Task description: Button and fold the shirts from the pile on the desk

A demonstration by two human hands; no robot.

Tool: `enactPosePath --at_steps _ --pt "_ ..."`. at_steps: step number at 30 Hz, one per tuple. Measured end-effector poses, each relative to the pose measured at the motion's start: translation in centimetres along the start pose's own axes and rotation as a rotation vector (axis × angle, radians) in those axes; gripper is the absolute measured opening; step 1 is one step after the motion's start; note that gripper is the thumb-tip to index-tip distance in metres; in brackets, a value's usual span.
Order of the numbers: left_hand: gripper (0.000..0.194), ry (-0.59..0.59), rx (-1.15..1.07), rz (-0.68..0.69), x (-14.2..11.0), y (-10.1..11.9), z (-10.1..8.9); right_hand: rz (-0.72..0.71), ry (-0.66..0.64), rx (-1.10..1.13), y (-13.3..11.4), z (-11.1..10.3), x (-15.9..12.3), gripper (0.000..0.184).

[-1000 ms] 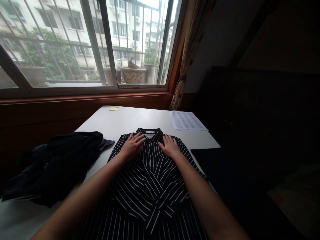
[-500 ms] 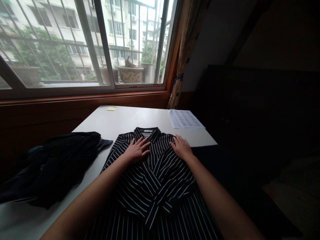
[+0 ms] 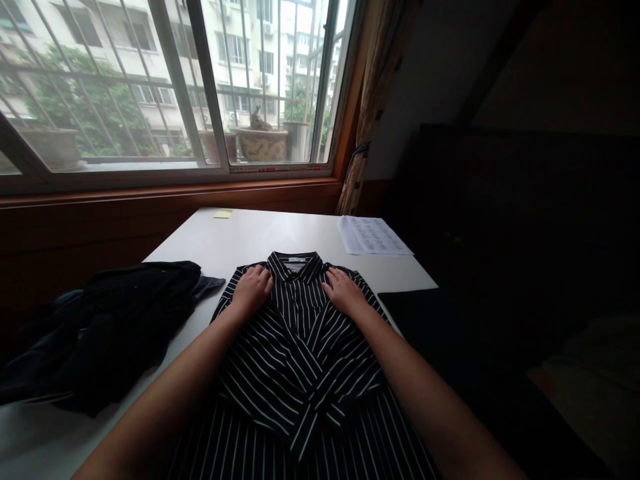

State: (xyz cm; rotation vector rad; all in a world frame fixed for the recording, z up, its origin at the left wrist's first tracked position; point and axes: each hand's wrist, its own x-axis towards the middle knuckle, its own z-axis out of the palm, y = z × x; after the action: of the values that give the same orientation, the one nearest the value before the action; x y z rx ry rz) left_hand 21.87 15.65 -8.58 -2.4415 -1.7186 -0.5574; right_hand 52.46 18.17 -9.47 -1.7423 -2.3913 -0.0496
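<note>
A black shirt with white stripes (image 3: 300, 360) lies front up, its collar (image 3: 296, 266) at the far end and its sleeves folded inward, crossing over the lower chest. My left hand (image 3: 253, 288) is on the left shoulder area beside the collar, fingers bent and drawn together on the cloth. Across the collar, my right hand (image 3: 344, 291) has its fingers curled on the other shoulder area. Both hands appear to pinch the fabric; the fingertips are partly hidden.
The shirt rests on a white table (image 3: 280, 230). A dark heap of clothing (image 3: 120, 327) lies to the left. Printed sheets (image 3: 375, 235) are at the back right, a yellow sticky note (image 3: 223, 214) at the back left. A window and patterned curtain (image 3: 357, 170) stand behind.
My left hand has moved left and away from me off the chest, its spread fingers now bent. My right hand has shifted left toward the collar and curled.
</note>
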Motion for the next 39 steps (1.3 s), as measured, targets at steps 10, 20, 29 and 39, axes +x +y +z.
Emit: enactPosePath --at_steps 10,20,29,39 --pt "0.054 -0.168 0.020 -0.016 0.9 -3.4 1.2 0.014 -0.074 0.038 0.8 1.3 2.2 0.069" --pt "0.062 -0.278 0.063 -0.066 3.0 -3.9 1.7 0.035 -0.134 0.041 1.2 1.5 3.9 0.072" --pt "0.064 -0.323 0.081 -0.080 3.7 -3.9 1.7 0.022 -0.090 0.063 1.2 1.3 4.1 0.071" --pt "0.064 -0.347 0.081 -0.098 3.9 -4.0 1.8 -0.021 0.094 0.090 0.7 -0.3 1.8 0.055"
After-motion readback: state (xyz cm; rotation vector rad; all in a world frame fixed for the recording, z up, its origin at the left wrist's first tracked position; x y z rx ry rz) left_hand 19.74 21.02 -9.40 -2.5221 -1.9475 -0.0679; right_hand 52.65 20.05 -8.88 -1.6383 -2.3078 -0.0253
